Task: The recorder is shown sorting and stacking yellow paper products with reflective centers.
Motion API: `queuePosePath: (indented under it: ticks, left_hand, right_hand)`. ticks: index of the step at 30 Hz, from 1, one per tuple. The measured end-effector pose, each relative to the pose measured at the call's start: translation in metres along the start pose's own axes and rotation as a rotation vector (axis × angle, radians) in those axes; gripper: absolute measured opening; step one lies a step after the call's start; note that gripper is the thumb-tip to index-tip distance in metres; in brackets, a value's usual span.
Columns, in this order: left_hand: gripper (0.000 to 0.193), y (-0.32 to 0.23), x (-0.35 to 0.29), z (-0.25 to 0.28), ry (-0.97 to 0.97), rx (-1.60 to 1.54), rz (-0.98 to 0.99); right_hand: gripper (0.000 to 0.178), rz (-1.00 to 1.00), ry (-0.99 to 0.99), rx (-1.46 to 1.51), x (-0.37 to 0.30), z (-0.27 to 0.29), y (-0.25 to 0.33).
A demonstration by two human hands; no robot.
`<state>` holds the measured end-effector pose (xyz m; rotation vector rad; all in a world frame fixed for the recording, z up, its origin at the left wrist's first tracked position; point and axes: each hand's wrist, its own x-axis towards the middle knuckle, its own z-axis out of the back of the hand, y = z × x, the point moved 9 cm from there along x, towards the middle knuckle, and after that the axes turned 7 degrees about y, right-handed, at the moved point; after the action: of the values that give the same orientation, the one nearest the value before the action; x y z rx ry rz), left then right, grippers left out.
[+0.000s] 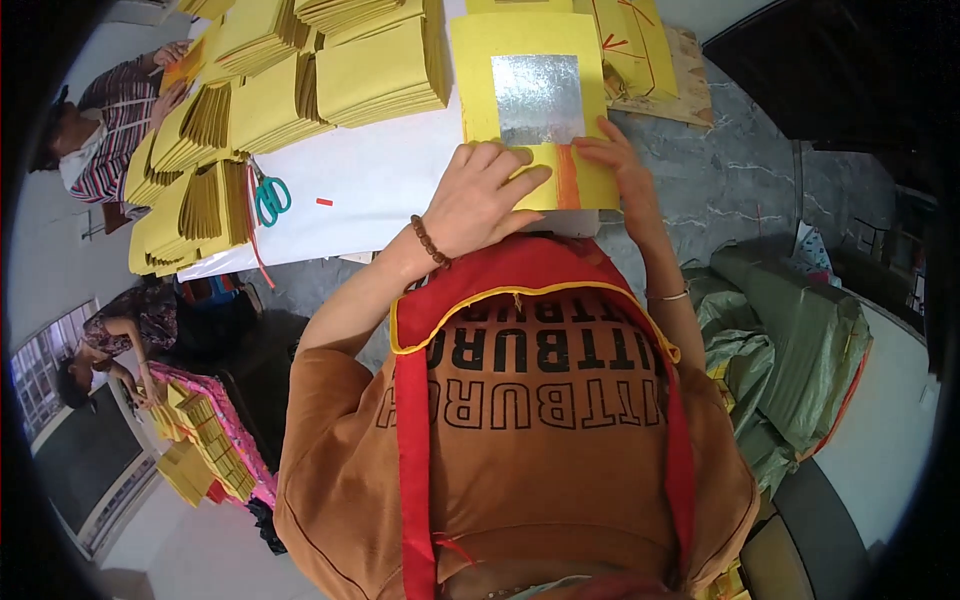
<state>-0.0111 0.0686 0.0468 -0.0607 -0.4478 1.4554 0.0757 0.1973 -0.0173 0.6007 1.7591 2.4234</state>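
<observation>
A stack or sheet of yellow joss paper (530, 40) with a silver foil square (538, 95) lies in front of me at the table's right end. Its near edge appears folded over, and an orange-red band (567, 178) shows on that strip. My left hand (485, 195), with a beaded bracelet on the wrist, grips the near-left part, fingers bent over the strip and thumb along the lower edge. At the right edge my right hand (618, 165) holds the paper, its fingers reaching over the strip. The paper hides what lies under both hands.
Piles of folded yellow paper (375, 75) fill the white table (350, 165) to the left. Teal-handled scissors (271, 200) and a small red scrap (324, 202) lie nearer. Tied yellow bundles (640, 50) stand right. Two people (100, 140) (130, 330) work at left; green sacks (790, 340) sit right.
</observation>
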Motion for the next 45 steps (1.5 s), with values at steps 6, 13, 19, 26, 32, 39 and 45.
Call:
queuePosePath:
  ticks: [6, 13, 19, 26, 32, 39, 45]
  left_hand:
    - [0.022, 0.007, -0.001, 0.003, -0.045, -0.227, -0.014]
    - [0.012, 0.028, 0.008, -0.005, 0.034, -0.484, 0.145]
    - [0.012, 0.039, 0.009, -0.011, 0.092, -0.626, 0.264]
    - [0.013, 0.046, 0.007, -0.023, 0.187, -0.75, 0.383]
    - [0.014, 0.051, 0.007, -0.031, 0.204, -0.85, 0.416]
    - [0.02, 0.054, 0.004, -0.034, 0.278, -0.903, 0.455]
    - [0.048, 0.047, -0.008, 0.007, 0.142, -0.391, 0.056]
  right_hand:
    - [0.044, 0.003, 0.027, -0.173, 0.004, -0.002, 0.003]
    - [0.059, -0.013, -0.022, -0.09, 0.005, -0.001, -0.003]
    - [0.064, -0.024, -0.041, -0.107, 0.007, 0.0, -0.005]
    - [0.064, 0.003, -0.036, -0.092, 0.006, -0.001, -0.008]
    - [0.064, -0.057, -0.048, -0.026, 0.005, -0.002, -0.019]
    - [0.029, -0.106, 0.002, -0.083, 0.005, -0.003, -0.011]
    - [0.026, -0.193, -0.067, 0.212, -0.002, 0.0, -0.031]
